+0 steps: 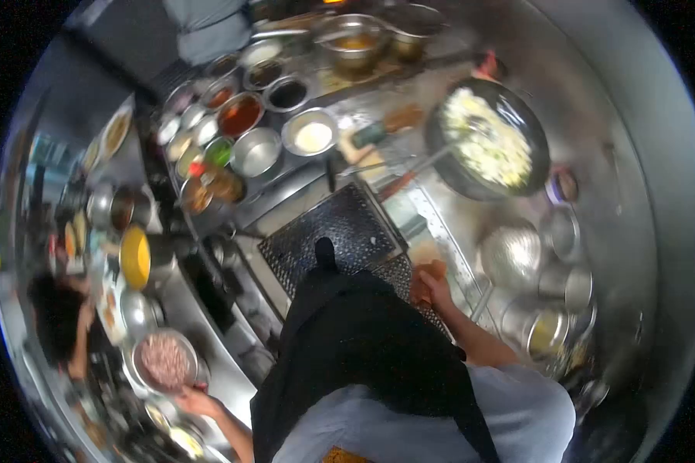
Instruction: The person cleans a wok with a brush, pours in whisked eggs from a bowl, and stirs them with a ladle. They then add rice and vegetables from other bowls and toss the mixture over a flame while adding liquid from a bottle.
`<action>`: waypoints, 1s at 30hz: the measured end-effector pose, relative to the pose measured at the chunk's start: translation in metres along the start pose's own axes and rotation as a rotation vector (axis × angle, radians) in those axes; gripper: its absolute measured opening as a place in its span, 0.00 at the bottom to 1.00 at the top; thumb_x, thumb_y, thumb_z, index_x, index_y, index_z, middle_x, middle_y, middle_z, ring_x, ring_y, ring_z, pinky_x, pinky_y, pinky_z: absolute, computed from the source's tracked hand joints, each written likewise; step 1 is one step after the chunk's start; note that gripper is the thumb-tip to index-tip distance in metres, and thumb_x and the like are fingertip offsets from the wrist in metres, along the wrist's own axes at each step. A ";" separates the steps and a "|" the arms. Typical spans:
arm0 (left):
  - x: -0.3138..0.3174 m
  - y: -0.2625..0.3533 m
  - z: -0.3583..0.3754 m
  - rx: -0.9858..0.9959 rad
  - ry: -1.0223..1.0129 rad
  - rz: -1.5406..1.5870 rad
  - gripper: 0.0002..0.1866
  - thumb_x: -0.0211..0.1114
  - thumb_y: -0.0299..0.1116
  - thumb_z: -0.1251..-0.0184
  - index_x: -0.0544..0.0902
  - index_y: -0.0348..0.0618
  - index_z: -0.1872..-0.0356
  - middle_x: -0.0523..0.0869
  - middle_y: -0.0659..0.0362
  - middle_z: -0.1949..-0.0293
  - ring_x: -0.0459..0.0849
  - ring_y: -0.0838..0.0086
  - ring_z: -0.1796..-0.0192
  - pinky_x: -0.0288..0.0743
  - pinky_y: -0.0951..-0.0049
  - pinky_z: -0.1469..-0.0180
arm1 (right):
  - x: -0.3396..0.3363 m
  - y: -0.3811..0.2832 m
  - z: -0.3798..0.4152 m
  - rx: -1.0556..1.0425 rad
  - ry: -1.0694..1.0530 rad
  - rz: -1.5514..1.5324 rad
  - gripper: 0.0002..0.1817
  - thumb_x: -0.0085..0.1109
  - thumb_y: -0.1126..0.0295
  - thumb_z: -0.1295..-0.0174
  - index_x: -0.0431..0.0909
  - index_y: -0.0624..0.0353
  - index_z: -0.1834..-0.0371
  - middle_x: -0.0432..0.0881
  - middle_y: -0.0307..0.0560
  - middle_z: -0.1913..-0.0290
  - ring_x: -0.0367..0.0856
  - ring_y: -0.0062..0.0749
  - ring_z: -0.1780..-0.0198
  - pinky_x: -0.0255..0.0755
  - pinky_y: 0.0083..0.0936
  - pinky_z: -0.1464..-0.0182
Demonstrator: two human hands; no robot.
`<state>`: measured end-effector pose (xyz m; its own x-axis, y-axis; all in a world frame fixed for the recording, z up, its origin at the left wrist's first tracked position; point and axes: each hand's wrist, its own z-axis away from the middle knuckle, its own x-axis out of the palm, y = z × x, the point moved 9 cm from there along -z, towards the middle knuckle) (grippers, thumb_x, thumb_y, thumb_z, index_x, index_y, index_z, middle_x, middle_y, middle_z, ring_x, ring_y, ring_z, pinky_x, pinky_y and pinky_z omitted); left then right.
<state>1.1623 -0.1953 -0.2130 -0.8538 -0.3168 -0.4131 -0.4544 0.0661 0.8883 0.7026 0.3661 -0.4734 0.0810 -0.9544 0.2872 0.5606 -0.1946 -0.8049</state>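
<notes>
While your left hand (197,401) grips the rim of the heavy, likely slippery metal bowl (164,360), your right hand (431,284) rests loosely closed, apparently empty, well apart from the bowl.

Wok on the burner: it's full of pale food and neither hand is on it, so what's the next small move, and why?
Probably bring the right hand up from the counter edge to the long utensil leaning into the wok. The pale food sits heaped and unattended, and that hand looks nearest. The left hand is by the bowl of minced meat, well away.
</notes>
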 end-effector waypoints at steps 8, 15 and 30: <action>0.421 0.297 0.248 0.296 -1.256 0.433 0.08 0.58 0.29 0.27 0.71 0.39 0.67 0.83 0.58 0.73 0.84 0.75 0.77 0.74 0.78 0.76 | -0.013 -0.041 0.061 -0.182 0.413 0.008 0.15 0.63 0.69 0.35 0.76 0.61 0.47 0.82 0.40 0.56 0.79 0.26 0.52 0.72 0.25 0.48; 0.524 0.495 0.526 1.284 -1.150 1.074 0.05 0.60 0.19 0.49 0.73 0.38 0.74 0.76 0.49 0.74 0.78 0.50 0.70 0.75 0.62 0.67 | 0.012 -0.056 0.162 -0.194 0.862 -0.043 0.18 0.59 0.64 0.34 0.76 0.64 0.47 0.82 0.44 0.56 0.80 0.29 0.56 0.73 0.27 0.50; 0.636 0.469 0.674 1.548 -1.464 0.627 0.04 0.60 0.26 0.45 0.76 0.43 0.68 0.81 0.47 0.65 0.82 0.47 0.59 0.76 0.50 0.59 | 0.048 -0.041 0.186 -0.280 1.077 -0.374 0.16 0.58 0.69 0.33 0.75 0.64 0.45 0.81 0.43 0.54 0.79 0.27 0.56 0.74 0.26 0.52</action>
<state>0.2348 0.2722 -0.1947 -0.1297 0.7064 -0.6958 0.7146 0.5531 0.4283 0.8372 0.3707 -0.3302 -0.8647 -0.4998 0.0501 0.1902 -0.4181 -0.8883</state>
